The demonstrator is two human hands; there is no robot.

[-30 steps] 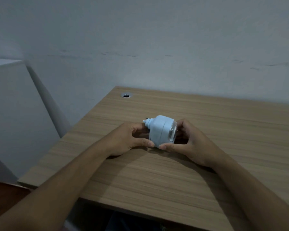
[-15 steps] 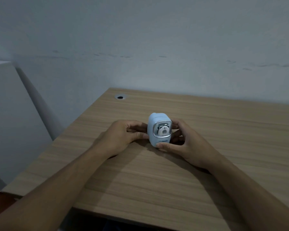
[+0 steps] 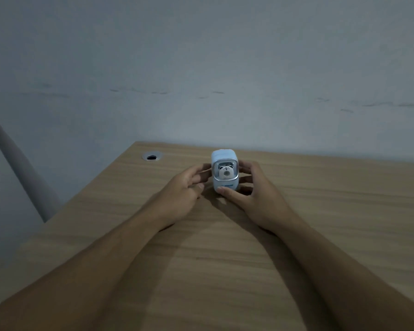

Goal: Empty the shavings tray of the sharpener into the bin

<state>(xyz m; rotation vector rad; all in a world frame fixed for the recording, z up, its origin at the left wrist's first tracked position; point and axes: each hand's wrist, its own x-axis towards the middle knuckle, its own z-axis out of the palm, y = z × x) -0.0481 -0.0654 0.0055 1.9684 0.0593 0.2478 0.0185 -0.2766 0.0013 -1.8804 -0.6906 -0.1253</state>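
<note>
A small light-blue sharpener [image 3: 224, 172] with a white bear face on its front stands upright on the wooden desk [image 3: 320, 211], facing me. My right hand [image 3: 249, 189] wraps its right side, with the thumb pressed against its lower front edge. My left hand [image 3: 184, 187] is at its left side, fingers spread and reaching toward it; whether they touch it I cannot tell. No bin is in view.
A round cable hole [image 3: 151, 157] sits near the desk's far left corner. A grey wall rises right behind the desk. A pale slanted leg or post [image 3: 22, 168] stands off the desk's left edge.
The sharpener went from lying on its side to standing upright facing me. My left hand has loosened from its side, and my view has tilted up.
</note>
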